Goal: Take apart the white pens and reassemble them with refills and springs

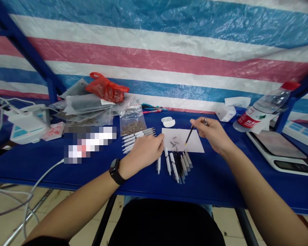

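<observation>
Over the white paper sheet (197,145), my right hand (207,131) pinches a thin dark pen refill (189,136). Its yellow end points down towards the sheet. My left hand (150,148) is closed at the sheet's left edge; whatever its fingers hold is hidden. A white pen barrel (158,165) shows just below that hand, and I cannot tell whether the hand touches it. Small springs (173,143) lie on the sheet. Nearer me are white pen barrels (174,167), dark refills (179,164) and grey-tipped pen parts (187,160). Several assembled white pens (133,136) lie left of my left hand.
An earphone case (168,122) sits behind the sheet. A bag of small parts (132,126) and a red plastic bag (106,87) are at back left. To the right stand a bottle (264,107) and a scale (279,150). A cable (45,176) crosses the left side.
</observation>
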### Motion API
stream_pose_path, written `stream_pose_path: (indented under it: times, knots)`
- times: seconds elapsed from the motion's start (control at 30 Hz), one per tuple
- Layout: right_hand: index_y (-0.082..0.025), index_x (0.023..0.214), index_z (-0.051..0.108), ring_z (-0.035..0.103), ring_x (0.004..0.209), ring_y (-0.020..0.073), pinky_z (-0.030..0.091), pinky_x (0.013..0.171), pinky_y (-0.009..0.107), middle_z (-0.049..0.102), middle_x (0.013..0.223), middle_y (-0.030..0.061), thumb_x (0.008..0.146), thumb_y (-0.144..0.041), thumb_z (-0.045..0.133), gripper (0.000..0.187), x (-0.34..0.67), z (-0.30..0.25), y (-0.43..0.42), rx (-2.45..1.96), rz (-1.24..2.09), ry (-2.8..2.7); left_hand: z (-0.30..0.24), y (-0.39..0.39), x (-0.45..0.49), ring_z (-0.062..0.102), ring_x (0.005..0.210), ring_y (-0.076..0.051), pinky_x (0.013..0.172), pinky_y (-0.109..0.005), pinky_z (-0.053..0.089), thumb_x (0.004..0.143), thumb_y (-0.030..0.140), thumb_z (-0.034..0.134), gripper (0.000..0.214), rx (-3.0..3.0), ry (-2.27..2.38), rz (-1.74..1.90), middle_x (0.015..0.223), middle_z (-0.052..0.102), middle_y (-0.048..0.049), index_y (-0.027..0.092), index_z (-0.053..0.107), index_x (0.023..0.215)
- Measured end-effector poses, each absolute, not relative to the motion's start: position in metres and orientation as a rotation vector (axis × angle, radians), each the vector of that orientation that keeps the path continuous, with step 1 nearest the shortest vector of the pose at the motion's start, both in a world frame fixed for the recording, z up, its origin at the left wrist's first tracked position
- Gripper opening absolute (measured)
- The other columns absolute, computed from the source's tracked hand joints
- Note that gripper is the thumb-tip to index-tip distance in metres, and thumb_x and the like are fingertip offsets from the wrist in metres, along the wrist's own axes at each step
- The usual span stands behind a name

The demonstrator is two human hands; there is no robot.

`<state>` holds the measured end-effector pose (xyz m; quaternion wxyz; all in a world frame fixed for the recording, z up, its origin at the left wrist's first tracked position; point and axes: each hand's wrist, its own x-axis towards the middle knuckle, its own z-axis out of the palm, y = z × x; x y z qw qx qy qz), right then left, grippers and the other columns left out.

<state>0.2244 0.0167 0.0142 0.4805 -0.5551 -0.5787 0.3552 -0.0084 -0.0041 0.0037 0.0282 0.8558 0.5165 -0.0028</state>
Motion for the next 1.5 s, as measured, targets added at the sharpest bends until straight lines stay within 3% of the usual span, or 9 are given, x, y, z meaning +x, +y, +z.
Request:
stream_pose_path:
  times: [0.17, 0.4, 0.57, 0.77, 0.93, 1.13, 1.23, 1.4, 1.5]
  knots:
    - [-0.017, 0.068, 0.066, 0.035, 0.056, 0.0101, 0.026, 0.054, 0.028, 0.045, 0.059, -0.0041, 0.078, -0.064, 0.072, 0.049, 0.217, 0.013, 0.007, -1.312, 1.027, -1.932, 0.0, -0.004, -0.009, 0.067, 0.07, -0.028, 0.057, -0.032, 0.038, 0.099, 0.023, 0.039, 0.022, 2.595, 1.587, -0.057, 0.077, 0.067, -0.0079, 0.02, 0.06, 0.106]
    - [-0.018, 0.071, 0.066, 0.035, 0.055, 0.011, 0.027, 0.055, 0.028, 0.045, 0.059, -0.0044, 0.087, -0.06, 0.063, 0.045, 0.208, 0.009, 0.001, -1.347, 1.015, -2.109, 0.003, -0.004, -0.011, 0.06, 0.06, -0.024, 0.053, -0.031, 0.033, 0.101, 0.026, 0.036, 0.025, 2.499, 1.566, 0.022, 0.069, 0.062, -0.0055, 0.02, 0.06, 0.1]
    - [-0.02, 0.086, 0.07, 0.036, 0.057, 0.0122, 0.028, 0.055, 0.027, 0.046, 0.063, -0.0039, 0.088, -0.05, 0.059, 0.033, 0.211, 0.006, 0.004, -1.412, 0.954, -1.947, 0.012, 0.002, -0.016, 0.064, 0.067, -0.024, 0.055, -0.03, 0.031, 0.099, 0.024, 0.04, 0.023, 2.515, 1.643, 0.089, 0.077, 0.067, -0.0064, 0.021, 0.063, 0.098]
    - [-0.019, 0.089, 0.069, 0.045, 0.058, 0.0136, 0.037, 0.055, 0.028, 0.053, 0.073, 0.001, 0.088, -0.061, 0.051, 0.046, 0.212, 0.003, 0.003, -1.432, 1.181, -1.505, 0.025, 0.018, -0.039, 0.066, 0.071, -0.023, 0.057, -0.028, 0.033, 0.096, 0.025, 0.049, 0.02, 2.441, 1.634, -0.038, 0.079, 0.069, -0.0039, 0.022, 0.066, 0.086]
    - [-0.023, 0.08, 0.07, 0.052, 0.066, 0.017, 0.045, 0.062, 0.029, 0.058, 0.075, 0.0024, 0.093, -0.061, 0.047, 0.047, 0.227, 0.009, -0.008, -1.599, 0.887, -1.655, 0.023, 0.018, -0.058, 0.067, 0.076, -0.02, 0.063, -0.028, 0.04, 0.094, 0.027, 0.057, 0.011, 2.409, 1.62, 0.031, 0.088, 0.071, -0.0014, 0.022, 0.066, 0.09]
    - [-0.024, 0.071, 0.071, 0.037, 0.04, 0.0142, 0.031, 0.037, 0.026, 0.041, 0.046, -0.0032, 0.092, -0.07, 0.043, 0.058, 0.248, 0.006, -0.009, -1.607, 0.957, -1.893, 0.021, 0.012, -0.056, 0.069, 0.081, -0.02, 0.069, -0.028, 0.045, 0.092, 0.021, 0.057, 0.008, 2.264, 1.782, 0.0, 0.089, 0.071, -0.0027, 0.02, 0.064, 0.088]
    - [-0.023, 0.073, 0.074, 0.049, 0.041, 0.0155, 0.04, 0.04, 0.025, 0.057, 0.05, -0.0002, 0.091, -0.07, 0.047, 0.057, 0.246, -0.002, -0.01, -1.555, 0.863, -1.949, 0.02, 0.011, -0.049, 0.071, 0.085, -0.023, 0.071, -0.029, 0.048, 0.091, 0.021, 0.058, 0.007, 2.216, 1.841, -0.058, 0.094, 0.072, -0.0045, 0.02, 0.065, 0.091]
    - [-0.024, 0.091, 0.075, 0.045, 0.029, 0.0132, 0.039, 0.034, 0.023, 0.053, 0.043, -0.0046, 0.095, -0.064, 0.049, 0.048, 0.246, -0.022, -0.028, -1.507, 0.532, -2.062, 0.017, 0.007, -0.038, 0.072, 0.09, -0.027, 0.071, -0.032, 0.051, 0.089, 0.018, 0.053, 0.015, 2.187, 1.924, -0.131, 0.103, 0.072, -0.009, 0.019, 0.068, 0.095]
    - [-0.022, 0.103, 0.075, 0.054, 0.035, 0.0131, 0.044, 0.039, 0.022, 0.059, 0.05, -0.0037, 0.099, -0.051, 0.053, 0.036, 0.246, -0.032, -0.039, -1.455, 0.321, -2.148, 0.015, 0.006, -0.039, 0.073, 0.088, -0.027, 0.068, -0.033, 0.052, 0.087, 0.017, 0.053, 0.017, 2.18, 1.949, -0.098, 0.102, 0.072, -0.0098, 0.018, 0.068, 0.094]
